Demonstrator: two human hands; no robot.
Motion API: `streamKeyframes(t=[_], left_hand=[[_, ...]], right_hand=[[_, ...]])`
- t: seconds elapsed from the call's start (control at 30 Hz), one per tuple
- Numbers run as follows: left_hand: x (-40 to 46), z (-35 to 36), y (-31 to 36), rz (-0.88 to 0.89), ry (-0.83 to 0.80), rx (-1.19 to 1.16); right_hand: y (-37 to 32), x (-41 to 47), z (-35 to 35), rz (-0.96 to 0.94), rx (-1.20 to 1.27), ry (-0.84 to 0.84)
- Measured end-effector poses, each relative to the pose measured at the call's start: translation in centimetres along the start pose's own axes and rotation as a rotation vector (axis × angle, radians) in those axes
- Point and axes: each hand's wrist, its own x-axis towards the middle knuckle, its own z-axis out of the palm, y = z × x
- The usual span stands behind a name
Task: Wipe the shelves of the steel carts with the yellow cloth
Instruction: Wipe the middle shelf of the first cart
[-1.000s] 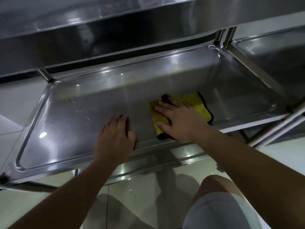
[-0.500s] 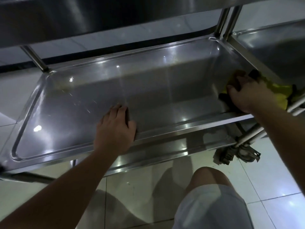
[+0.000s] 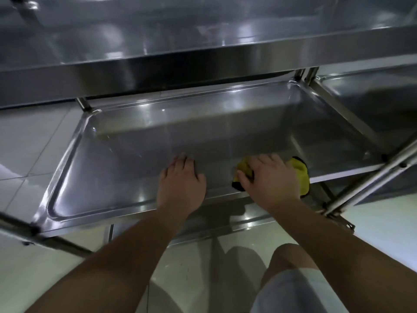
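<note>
Under the right hand's [image 3: 272, 179] spread, pressing fingers [image 3: 244, 177] lies the soft, light yellow cloth with black edging [image 3: 300, 175] on the steel cart shelf [image 3: 135, 159], best held flat-palmed, while the left hand's [image 3: 180, 179] relaxed fingers rest beside it.

Colours on view: steel cart, cloth, floor, clothing

Cloth [image 3: 301, 175]: yellow, black-edged. Cart shelf [image 3: 135, 168]: grey polished steel with white glints. Floor tiles [image 3: 29, 141]: pale grey-white, thin grid lines. Shorts [image 3: 297, 292]: light grey.
</note>
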Motion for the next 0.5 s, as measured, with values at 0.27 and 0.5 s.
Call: streamKeyframes(t=[0.27,0.5], left_hand=[[1.5,-1.2,-1.6,0.05,-0.211,-0.11],[-4.5,-7.2,-3.5,-0.009,-0.415,-0.095]], right_hand=[[-5.6,0.0,-1.5,-0.168,0.031,-0.109],[-7.5,0.6,-8.8,-0.175,-0.001,-0.662]])
